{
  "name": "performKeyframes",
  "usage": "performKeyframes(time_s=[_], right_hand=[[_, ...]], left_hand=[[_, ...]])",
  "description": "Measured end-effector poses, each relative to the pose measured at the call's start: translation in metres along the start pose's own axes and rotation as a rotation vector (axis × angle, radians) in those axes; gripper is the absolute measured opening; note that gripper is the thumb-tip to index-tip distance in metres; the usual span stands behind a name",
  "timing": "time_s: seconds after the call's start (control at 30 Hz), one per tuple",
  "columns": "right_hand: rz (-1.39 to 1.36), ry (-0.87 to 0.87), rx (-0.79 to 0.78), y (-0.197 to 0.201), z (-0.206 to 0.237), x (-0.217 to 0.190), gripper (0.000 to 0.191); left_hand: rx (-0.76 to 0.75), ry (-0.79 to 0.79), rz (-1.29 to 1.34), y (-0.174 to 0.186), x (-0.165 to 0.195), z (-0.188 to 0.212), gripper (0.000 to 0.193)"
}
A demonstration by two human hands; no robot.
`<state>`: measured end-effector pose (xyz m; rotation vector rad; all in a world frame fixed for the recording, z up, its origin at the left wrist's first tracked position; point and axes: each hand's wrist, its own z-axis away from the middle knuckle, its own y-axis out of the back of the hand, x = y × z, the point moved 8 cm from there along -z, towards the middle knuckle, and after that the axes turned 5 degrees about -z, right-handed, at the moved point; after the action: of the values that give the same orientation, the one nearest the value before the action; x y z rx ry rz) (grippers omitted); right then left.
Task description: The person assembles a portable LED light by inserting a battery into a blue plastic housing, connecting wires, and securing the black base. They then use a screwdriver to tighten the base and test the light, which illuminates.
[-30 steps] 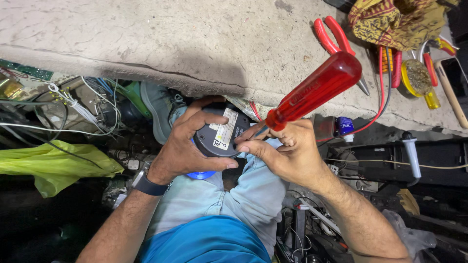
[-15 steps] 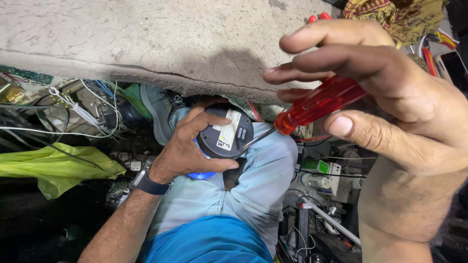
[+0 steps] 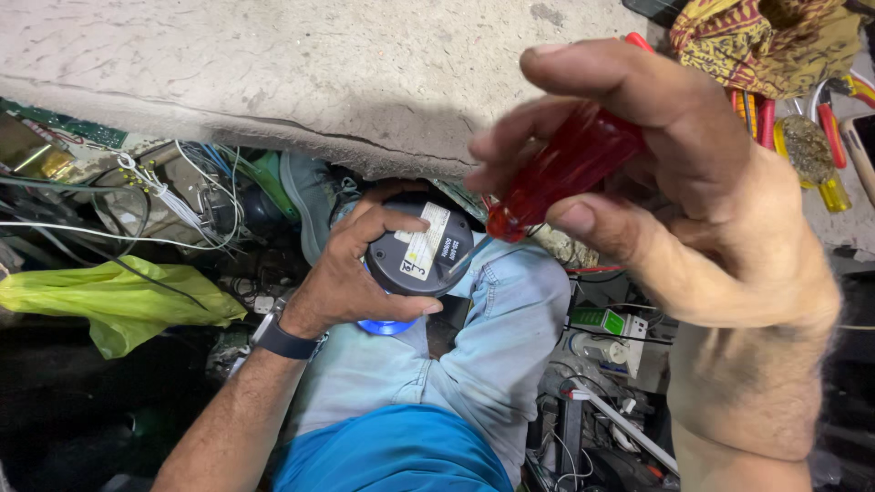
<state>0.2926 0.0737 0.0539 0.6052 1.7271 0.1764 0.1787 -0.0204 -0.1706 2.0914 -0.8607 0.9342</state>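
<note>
Clamped around a round dark device (image 3: 419, 251) with the left hand (image 3: 351, 273), over the lap; closed on a red-handled screwdriver (image 3: 561, 173) with the right hand (image 3: 693, 210), tip touching the device's top. Compared with a second ago: right hand lifted close to the camera, now hiding the pliers (image 3: 825, 137) partly. Nearby: yellow bag (image 3: 118, 301), tangled wires (image 3: 155, 196), concrete slab (image 3: 301, 73).

Slab: a grey, rough concrete slab (image 3: 273, 73) across the top.
Bag: a crumpled yellow-green plastic bag (image 3: 109, 301) at left.
Wires: tangled white wires (image 3: 155, 196) above it.
Cloth: patterned yellow cloth (image 3: 756, 41), top right.
</note>
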Motion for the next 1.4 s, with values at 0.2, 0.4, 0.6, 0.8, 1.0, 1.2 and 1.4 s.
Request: performKeyframes(time_s=[0.2,0.4,0.6,0.8,1.0,1.2,1.4], right_hand=[[0.336,0.299,0.036,-0.001,0.003,-0.007,0.059],[0.127,0.047,0.141,0.003,0.001,0.001,0.055],[0.202,0.183,0.106,-0.005,-0.002,-0.012,0.069],[0.166,0.056,0.262,0.008,0.016,0.011,0.067],[-0.065,0.038,0.155,0.01,0.026,0.02,0.062],[0.361,0.191,0.232,0.008,0.023,0.006,0.063],[0.076,-0.07,0.117,-0.002,0.017,0.012,0.058]], left_hand=[[0.014,-0.102,0.045,-0.004,0.004,-0.001,0.076],[-0.01,-0.001,0.055,-0.006,-0.002,-0.002,0.077],[0.052,-0.123,0.087,-0.003,0.01,-0.001,0.076],[-0.003,-0.025,0.08,-0.008,0.001,0.0,0.078],[-0.067,0.112,0.098,-0.012,-0.007,-0.001,0.078],[-0.003,-0.103,0.084,-0.008,0.01,-0.001,0.079],[-0.021,-0.022,0.08,-0.01,0.003,-0.001,0.08]])
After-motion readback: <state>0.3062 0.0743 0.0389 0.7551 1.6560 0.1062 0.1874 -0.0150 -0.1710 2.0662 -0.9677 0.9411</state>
